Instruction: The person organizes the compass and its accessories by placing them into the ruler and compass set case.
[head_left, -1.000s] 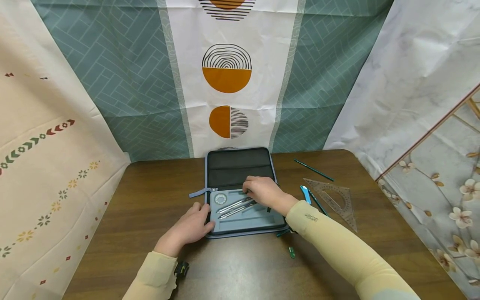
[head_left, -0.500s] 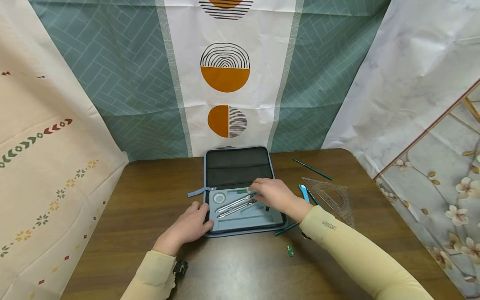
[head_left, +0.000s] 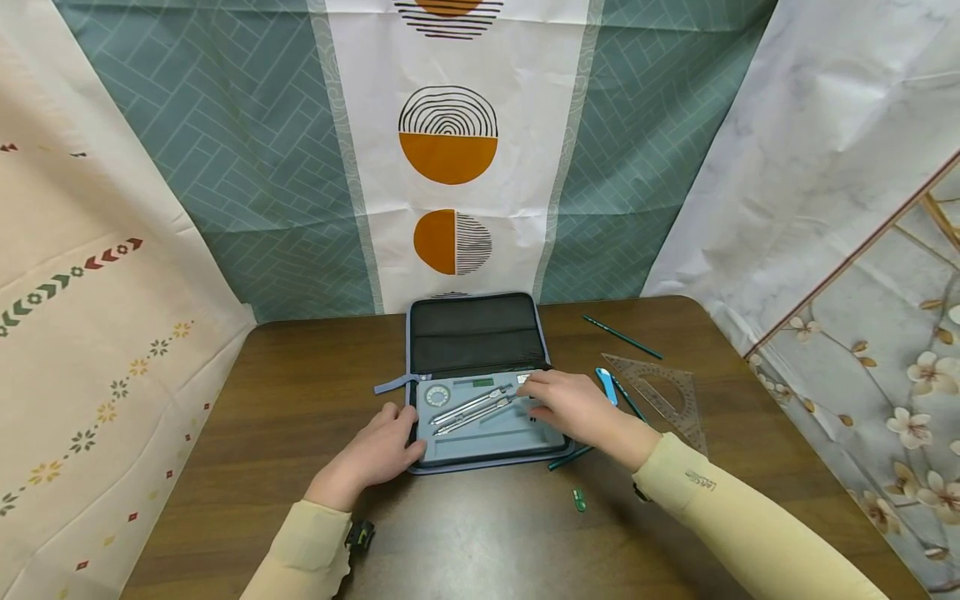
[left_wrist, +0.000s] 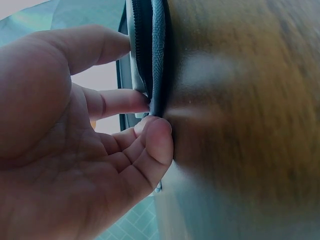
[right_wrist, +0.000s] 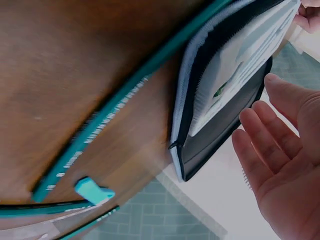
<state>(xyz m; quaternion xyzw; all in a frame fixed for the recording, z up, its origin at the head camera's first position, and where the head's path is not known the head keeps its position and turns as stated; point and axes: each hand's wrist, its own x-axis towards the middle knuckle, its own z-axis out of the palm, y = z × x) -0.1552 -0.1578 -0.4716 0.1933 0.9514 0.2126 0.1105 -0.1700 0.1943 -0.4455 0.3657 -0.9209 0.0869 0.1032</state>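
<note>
An open zip case (head_left: 472, 333) lies on the table, with a pale blue-grey tray (head_left: 450, 452) in its lower half. Two slim silver drawing compasses (head_left: 467, 408) lie slanted in the tray, near a round white dial (head_left: 437, 396) and a small green block (head_left: 483, 382). Beside the right fingertips a small white piece (head_left: 522, 378) shows. My left hand (head_left: 381, 446) rests at the case's left edge, fingertips against its zip rim (left_wrist: 157, 55). My right hand (head_left: 573, 408) hovers at the tray's right side; its fingers (right_wrist: 272, 132) are loosely bent around nothing.
Right of the case lie a clear set square (head_left: 636, 367), a blue cutter (head_left: 607, 386) and several dark green pencils (head_left: 622, 337). One pencil (right_wrist: 100, 125) reaches the case's front right corner. A small green item (head_left: 579, 500) sits nearer the front. Curtains (head_left: 300, 167) hang behind the table.
My right hand has moved from the tray's back middle to its right side, uncovering the green block, compass ends and then the white piece. My left hand stays at the case edge.
</note>
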